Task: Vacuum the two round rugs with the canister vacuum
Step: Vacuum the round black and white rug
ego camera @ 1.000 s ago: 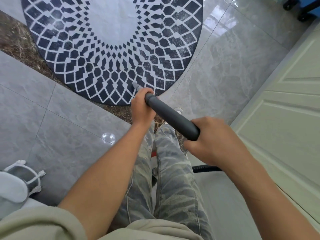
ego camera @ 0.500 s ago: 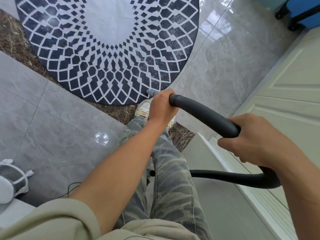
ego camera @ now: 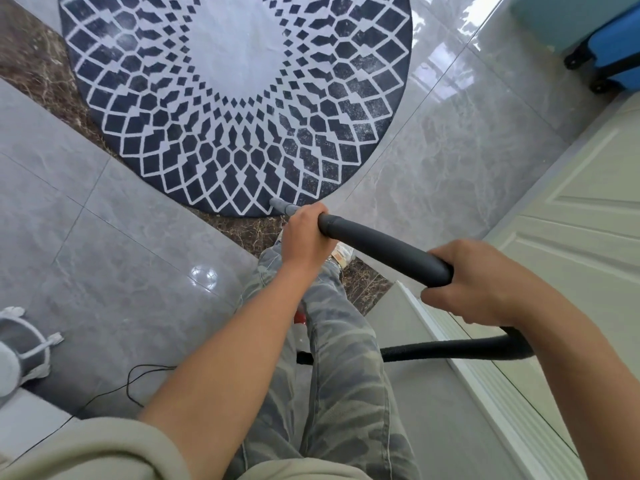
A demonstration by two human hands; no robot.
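Round navy-and-white lattice-pattern rug lies on grey tile floor, just ahead. Left hand + right hand: fingers clamped on curved dark-grey vacuum handle. Grey tube tip at rug's near edge. Rec: slow overlapping strokes, mind black ribbed hose slack.

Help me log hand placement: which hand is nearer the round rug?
Left. The left hand grips the vacuum handle just short of the rug; the right hand grips it farther back.

One rug. At its near edge, one hose and two hands: left hand, right hand. One suitcase to its right.
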